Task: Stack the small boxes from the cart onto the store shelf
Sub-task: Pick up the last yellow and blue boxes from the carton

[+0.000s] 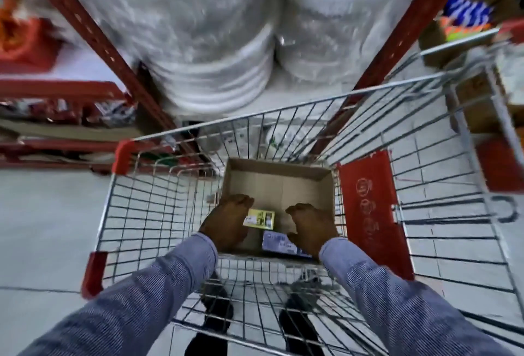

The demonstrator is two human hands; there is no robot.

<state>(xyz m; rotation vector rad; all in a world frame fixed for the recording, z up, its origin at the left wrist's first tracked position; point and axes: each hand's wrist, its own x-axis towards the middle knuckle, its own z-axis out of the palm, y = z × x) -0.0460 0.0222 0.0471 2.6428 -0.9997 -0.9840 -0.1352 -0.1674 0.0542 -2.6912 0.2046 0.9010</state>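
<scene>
Inside wire cart (136, 213), open cardboard carton (280, 182) holds two small boxes. Left hand (226, 222) reaches in, fingers curled beside yellow box (261, 219), touching its left end; grip unclear. Right hand (310, 228) spread loosely above blue box (279, 240), holding nothing. Red shelf upright (93, 38) stands beyond cart.

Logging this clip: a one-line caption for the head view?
Both hands, left hand and right hand, reach into a cardboard carton in the cart toward two small boxes.
</scene>
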